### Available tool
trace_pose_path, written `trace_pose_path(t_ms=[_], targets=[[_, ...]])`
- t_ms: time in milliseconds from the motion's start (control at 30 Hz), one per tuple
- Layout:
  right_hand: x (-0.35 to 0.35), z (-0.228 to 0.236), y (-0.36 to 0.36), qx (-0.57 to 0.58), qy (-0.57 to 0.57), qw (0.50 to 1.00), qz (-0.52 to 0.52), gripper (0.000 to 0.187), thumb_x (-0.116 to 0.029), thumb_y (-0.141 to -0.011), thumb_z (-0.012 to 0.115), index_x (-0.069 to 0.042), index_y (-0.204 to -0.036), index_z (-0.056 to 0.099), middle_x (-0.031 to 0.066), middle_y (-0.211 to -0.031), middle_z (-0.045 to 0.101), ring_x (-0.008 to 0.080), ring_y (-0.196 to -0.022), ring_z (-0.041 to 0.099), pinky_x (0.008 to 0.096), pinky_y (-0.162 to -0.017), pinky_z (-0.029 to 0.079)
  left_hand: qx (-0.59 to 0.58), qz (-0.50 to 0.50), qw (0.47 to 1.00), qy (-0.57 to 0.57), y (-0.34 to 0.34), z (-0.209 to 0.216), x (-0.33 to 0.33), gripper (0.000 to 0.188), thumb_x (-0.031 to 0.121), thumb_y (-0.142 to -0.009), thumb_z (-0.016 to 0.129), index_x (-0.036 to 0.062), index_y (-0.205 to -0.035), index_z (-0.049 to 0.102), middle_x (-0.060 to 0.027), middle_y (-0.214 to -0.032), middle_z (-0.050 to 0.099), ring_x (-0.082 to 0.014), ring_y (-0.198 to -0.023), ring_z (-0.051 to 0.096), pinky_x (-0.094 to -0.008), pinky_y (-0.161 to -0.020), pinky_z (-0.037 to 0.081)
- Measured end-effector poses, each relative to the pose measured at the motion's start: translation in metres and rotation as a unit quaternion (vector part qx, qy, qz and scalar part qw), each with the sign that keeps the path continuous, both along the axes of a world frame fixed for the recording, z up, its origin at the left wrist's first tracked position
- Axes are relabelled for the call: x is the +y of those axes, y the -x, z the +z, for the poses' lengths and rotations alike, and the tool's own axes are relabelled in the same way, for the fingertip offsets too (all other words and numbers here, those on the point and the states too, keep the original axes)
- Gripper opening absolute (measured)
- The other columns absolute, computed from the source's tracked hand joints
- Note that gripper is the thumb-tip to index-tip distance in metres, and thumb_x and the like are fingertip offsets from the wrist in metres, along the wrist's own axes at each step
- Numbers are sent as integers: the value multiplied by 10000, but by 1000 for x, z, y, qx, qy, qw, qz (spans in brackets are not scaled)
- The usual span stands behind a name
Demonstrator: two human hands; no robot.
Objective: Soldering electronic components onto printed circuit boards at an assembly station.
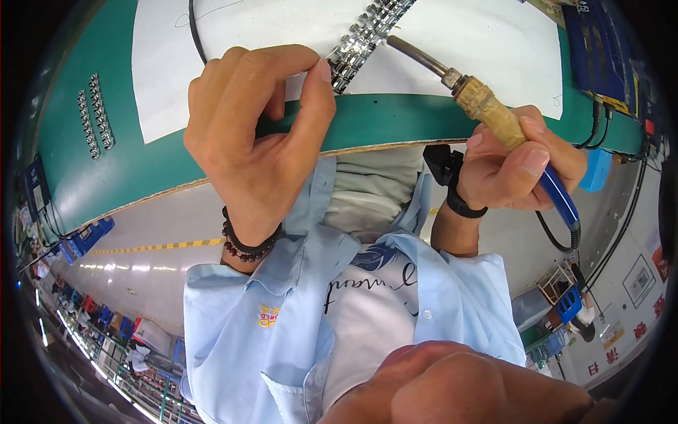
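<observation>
My right hand (515,162) is closed around a soldering iron (487,102) with a worn tan sleeve and a blue grip. Its metal tip points up and left, at or just beside a row of small shiny metal parts (360,42); whether it touches cannot be made out. Over the near end of that row is my left hand (261,120), thumb and forefinger pinched together. Something thin and pale, perhaps a wire, shows at the pinch, too fine to name. The row lies slantwise on a white sheet (169,71).
Two more strips of metal parts (99,113) lie on the green tabletop (63,177) at left. A dark blue boxed unit (600,53) with cables stands at far right, near a light blue bin (597,169). A black cable (195,32) crosses the sheet.
</observation>
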State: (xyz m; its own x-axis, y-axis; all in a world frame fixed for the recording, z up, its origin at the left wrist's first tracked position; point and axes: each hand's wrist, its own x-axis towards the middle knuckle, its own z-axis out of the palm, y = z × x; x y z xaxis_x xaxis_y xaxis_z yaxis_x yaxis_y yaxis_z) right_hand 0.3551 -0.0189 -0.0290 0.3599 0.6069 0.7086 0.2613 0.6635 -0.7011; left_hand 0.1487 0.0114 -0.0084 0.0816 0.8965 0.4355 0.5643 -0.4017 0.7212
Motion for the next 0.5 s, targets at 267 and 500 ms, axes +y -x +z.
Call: trace_pose_path(t_ms=[267, 500], targets=[[-1, 0, 0, -32, -3, 999, 36, 355, -233, -906, 679, 103, -1007, 619, 144, -573, 602, 153, -464, 597, 199, -433, 420, -16, 3, 999, 33, -2, 1, -4, 103, -12, -784, 748, 31, -813, 659, 52, -708, 522, -21, -559, 306, -207, -499, 208], [-1, 0, -1, -38, 17, 998, 43, 334, -220, -889, 702, 92, -995, 647, 134, -594, 640, 131, -504, 595, 191, -466, 424, 21, -1, 1000, 10, -2, 1, -3, 112, -17, -769, 754, 33, -810, 662, 50, -689, 514, -30, -548, 302, -213, -498, 214]])
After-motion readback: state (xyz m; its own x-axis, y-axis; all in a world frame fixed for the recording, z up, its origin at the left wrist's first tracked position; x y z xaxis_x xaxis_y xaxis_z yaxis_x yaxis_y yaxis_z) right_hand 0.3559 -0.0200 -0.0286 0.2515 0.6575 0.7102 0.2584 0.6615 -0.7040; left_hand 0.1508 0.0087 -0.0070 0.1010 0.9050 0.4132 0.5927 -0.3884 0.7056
